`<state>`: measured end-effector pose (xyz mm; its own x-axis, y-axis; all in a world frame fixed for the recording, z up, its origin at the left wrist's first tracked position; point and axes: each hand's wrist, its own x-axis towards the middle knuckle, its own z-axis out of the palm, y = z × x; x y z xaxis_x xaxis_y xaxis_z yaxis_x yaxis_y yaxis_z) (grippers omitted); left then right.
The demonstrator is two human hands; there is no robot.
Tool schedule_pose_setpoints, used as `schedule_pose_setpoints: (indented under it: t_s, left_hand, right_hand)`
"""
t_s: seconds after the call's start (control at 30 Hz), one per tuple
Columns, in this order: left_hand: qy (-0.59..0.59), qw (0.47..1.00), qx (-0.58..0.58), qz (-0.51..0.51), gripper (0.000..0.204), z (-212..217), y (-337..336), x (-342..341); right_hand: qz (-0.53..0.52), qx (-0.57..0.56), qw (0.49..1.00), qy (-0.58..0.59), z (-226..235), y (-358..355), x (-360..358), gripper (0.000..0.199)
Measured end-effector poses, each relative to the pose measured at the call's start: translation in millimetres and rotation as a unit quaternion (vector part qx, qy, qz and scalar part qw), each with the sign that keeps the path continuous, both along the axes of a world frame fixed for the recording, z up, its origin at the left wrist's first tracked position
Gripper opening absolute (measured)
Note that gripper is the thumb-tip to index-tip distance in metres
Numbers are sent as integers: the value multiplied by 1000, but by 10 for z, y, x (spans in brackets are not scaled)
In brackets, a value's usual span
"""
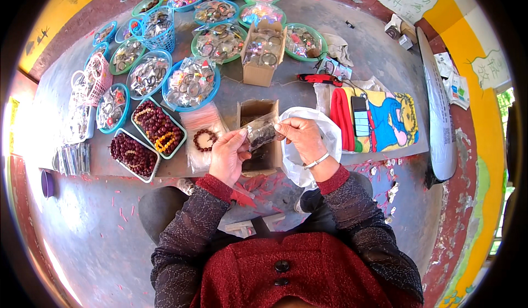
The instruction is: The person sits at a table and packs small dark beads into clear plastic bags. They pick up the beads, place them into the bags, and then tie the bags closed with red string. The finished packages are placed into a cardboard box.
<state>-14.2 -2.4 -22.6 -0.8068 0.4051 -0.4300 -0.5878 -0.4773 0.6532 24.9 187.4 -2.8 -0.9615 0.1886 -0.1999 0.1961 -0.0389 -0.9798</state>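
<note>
A small clear plastic bag, crinkled and glossy with dark contents, is being held between both hands above an open brown cardboard box on the grey surface. The left hand is pinching the bag's lower left edge, its grip pressed together on the film; the right hand, wearing one thin silver bangle, is pinching the upper right corner. Just left of the hands, one ring of dark round beads is lying on a stack of clear flat bags. Two rectangular trays are holding glossy dark red beads. A white plastic bag is lying crumpled under the right wrist, beside a folded colourful cloth. A second, taller cardboard box is standing among round blue and green baskets.
</note>
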Motion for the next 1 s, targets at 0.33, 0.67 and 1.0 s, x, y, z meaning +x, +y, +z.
schedule_pose_setpoints:
  t_s: [0.33, 0.67, 1.0]
  left_hand:
    - [-1, 995, 99, -12, 23, 86, -25, -7]
    - [43, 965, 79, -245, 24, 163, 27, 63]
    - [20, 989, 82, -119, 19, 86, 38, 40]
  right_hand:
    - [21, 11, 998, 63, 155, 56, 1, 8]
    - [219, -101, 958, 152, 272, 121, 37, 2]
    - [128, -81, 985, 82, 173, 59, -2, 25]
